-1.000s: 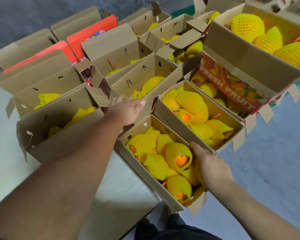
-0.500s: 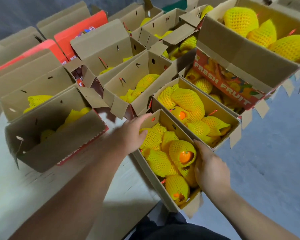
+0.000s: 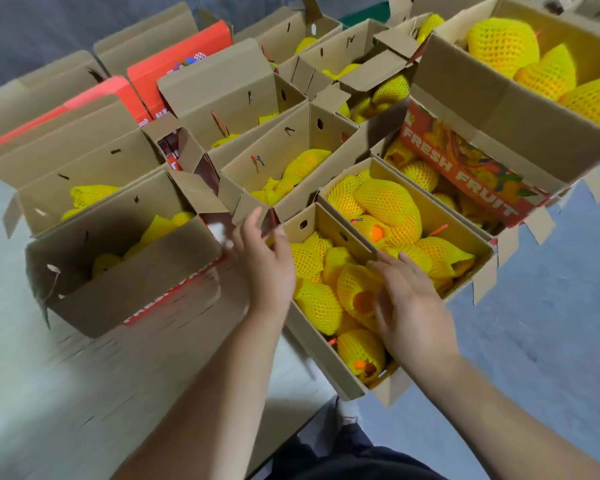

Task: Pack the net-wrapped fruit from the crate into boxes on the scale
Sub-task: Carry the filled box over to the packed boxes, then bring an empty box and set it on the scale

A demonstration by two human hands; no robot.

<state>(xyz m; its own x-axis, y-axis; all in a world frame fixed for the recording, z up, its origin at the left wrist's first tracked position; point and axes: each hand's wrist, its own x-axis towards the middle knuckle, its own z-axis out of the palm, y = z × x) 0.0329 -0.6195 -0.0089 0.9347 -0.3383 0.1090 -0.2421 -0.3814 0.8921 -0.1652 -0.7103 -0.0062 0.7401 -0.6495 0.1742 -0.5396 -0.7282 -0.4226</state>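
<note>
My left hand (image 3: pixel 267 268) and right hand (image 3: pixel 407 306), fingers straight, have just let go of the full box (image 3: pixel 326 355) at 6 o'clock; I judge it placed.

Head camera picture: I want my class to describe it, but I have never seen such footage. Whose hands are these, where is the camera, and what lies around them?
The camera sits on a person's head, looking down at their own bare hands; no machine is involved. Both hands are over the nearest open cardboard box of yellow net-wrapped fruit. The left hand is at the box's left wall, fingers relaxed. The right hand rests on the fruit; a firm grip is not visible. More open boxes surround it, one printed FRESH FRUIT.
</note>
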